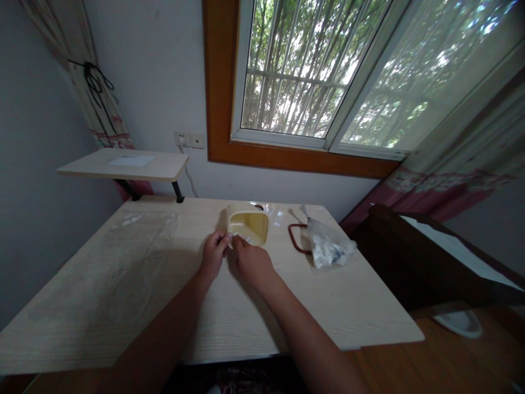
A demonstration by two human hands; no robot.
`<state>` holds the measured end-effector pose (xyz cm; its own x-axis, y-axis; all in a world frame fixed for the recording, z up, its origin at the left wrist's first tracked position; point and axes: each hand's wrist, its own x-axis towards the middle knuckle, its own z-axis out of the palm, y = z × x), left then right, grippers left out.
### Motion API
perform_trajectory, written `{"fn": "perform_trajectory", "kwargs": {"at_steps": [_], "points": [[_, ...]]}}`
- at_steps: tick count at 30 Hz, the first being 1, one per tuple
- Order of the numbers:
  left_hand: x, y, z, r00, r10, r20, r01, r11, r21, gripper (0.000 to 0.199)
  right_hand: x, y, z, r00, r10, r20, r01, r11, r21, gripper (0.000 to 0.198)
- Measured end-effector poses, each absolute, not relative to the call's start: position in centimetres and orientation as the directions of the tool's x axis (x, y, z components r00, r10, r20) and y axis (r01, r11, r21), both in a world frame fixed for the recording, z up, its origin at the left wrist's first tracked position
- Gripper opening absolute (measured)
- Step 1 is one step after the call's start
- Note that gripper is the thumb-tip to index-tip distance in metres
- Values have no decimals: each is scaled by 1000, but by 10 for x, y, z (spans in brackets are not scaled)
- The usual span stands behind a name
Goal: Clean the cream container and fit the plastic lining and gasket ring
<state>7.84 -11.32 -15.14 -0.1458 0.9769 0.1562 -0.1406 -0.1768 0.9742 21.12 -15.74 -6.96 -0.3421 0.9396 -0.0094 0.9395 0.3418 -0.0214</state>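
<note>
Both hands meet in front of a cream-coloured box (264, 225), which rests on its side with its open, yellowish inside facing me. My left hand (214, 253) is closed, thumb and fingers pinched at the box's lower left corner. Close beside it, my right hand (253, 264) has its fingers curled together at the same spot. Something small and white (231, 239) shows between the fingertips; its kind is too small to tell. To the right lie a brown rectangular frame (292, 238) and a clear plastic bag (331, 247) of white pieces, partly over the frame.
A flat clear plastic sheet (135, 262) covers the left of the pale wooden table (348, 309). A raised shelf (123, 163) with a paper stands at the back left. Behind are a wall socket (181, 139) and a window; a dark piece of furniture (394, 257) is on the right.
</note>
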Motion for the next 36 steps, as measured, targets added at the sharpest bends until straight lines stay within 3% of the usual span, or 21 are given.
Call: {"fn": "perform_trajectory", "kwargs": {"at_steps": [6,12,25,32,36], "points": [[79,-113,-152,-127,978,163,-98,-176,979,40,208,-159,-60,-331,943,-26,944,330,-25,34],[80,-114,-151,-142,976,164,-135,-183,974,41,211,-154,-61,-423,902,89,905,425,-3,31],[77,-112,-153,-144,976,164,-108,-180,978,38,219,-122,-84,-590,805,68,787,592,-174,54],[77,-112,-152,-128,972,196,-94,-209,974,37,218,-96,-95,-613,790,4,778,605,-170,49],[77,-110,-155,-118,974,195,-93,-206,974,36,218,-84,-103,-634,773,-36,766,620,-167,57]]}}
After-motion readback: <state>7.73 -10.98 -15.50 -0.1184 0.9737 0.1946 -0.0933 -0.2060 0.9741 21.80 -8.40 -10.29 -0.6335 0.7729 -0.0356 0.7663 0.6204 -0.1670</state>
